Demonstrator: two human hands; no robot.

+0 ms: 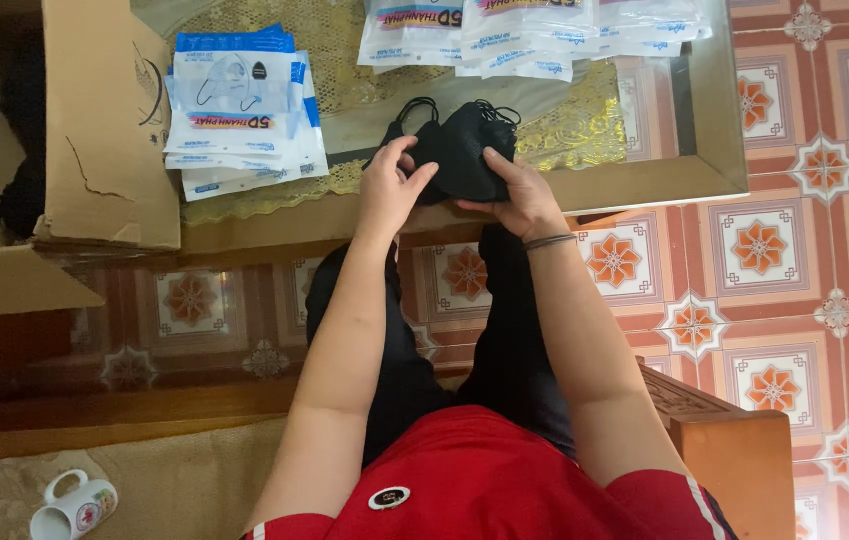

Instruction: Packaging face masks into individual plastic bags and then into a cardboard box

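A stack of black face masks (460, 150) with ear loops rests at the near edge of the table (645, 180). My left hand (392, 185) grips its left side, fingers curled over the top. My right hand (520, 195) holds the right side, thumb on top, with a thin band on that wrist. A pile of white and blue flat mask packets (243, 115) lies to the left of the hands. More such packets (535, 35) lie spread at the table's far side.
An open cardboard box (105, 130) stands at the left beside the table. A white mug (75, 505) lies on a mat at the bottom left. A wooden chair arm (725, 440) is at my right. Patterned floor tiles (805, 250) run to the right.
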